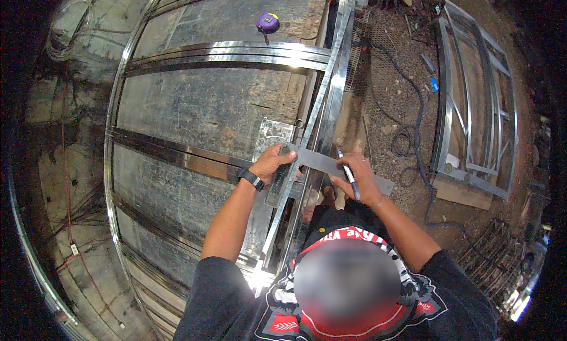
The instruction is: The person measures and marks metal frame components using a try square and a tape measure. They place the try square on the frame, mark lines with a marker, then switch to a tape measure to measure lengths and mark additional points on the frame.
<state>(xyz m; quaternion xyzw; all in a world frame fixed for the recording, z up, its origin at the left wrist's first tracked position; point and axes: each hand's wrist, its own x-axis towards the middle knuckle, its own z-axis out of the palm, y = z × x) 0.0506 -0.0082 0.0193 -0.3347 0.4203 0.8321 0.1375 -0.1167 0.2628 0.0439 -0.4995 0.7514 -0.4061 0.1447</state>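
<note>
My left hand point(272, 162) is closed on the corner of a steel try square point(319, 161), thumb on top. The square's blade runs right across a shiny metal rail point(326, 113), and its stock lies beside that rail's left edge. In my right hand point(364, 180) is a white marker pen point(348, 174) with dark blue ends, gripped at a slant close to the blade. Whether the pen's tip touches the metal cannot be made out. The rail belongs to a large frame of polished bars point(230, 52) lying on a worn board point(207, 104).
A purple tape measure point(268, 23) rests on the board at the far side. To the right, a dark cable point(418, 104) winds over gravel beside a second metal frame point(466, 104). A small blue object point(434, 85) lies near it. Coiled wire point(62, 45) is at far left.
</note>
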